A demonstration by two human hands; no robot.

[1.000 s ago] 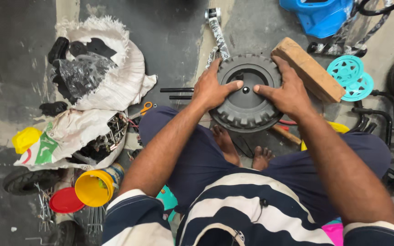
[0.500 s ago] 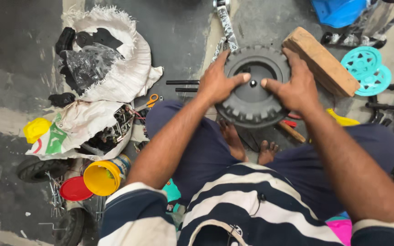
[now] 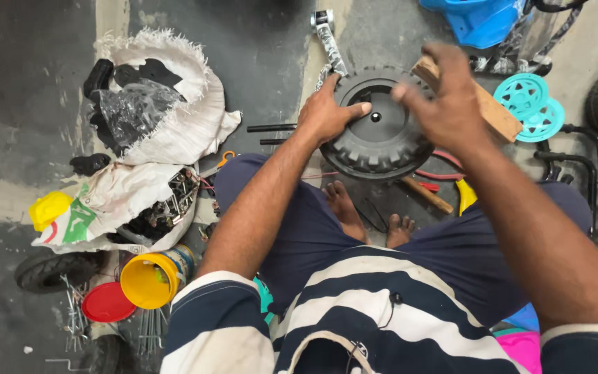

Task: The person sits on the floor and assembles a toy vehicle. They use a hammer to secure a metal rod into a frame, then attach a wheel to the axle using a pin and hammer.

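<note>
A black plastic toy wheel (image 3: pixel 382 149) with a knobbly tread lies flat on the floor in front of my crossed legs. My left hand (image 3: pixel 327 114) grips its left rim, thumb stretched toward the small hub hole. My right hand (image 3: pixel 441 97) is lifted off the wheel and blurred, fingers loosely apart, hovering over the wheel's right edge. It partly covers a wooden block (image 3: pixel 496 118) that lies beside the wheel. I cannot see anything held in it.
Left of me lie white sacks (image 3: pixel 174 118) of dark parts, a yellow cup (image 3: pixel 148 280), a red lid (image 3: pixel 107 303) and a small tyre (image 3: pixel 53 270). Teal wheel discs (image 3: pixel 529 100), a blue plastic body (image 3: pixel 482 21) and a black tube frame (image 3: pixel 593 159) sit to the right. A metal bracket (image 3: pixel 328 38) lies beyond the wheel.
My right hand has come off the wheel's right side and risen over the wooden block. My left hand stays on the rim. The wheel has not moved.
</note>
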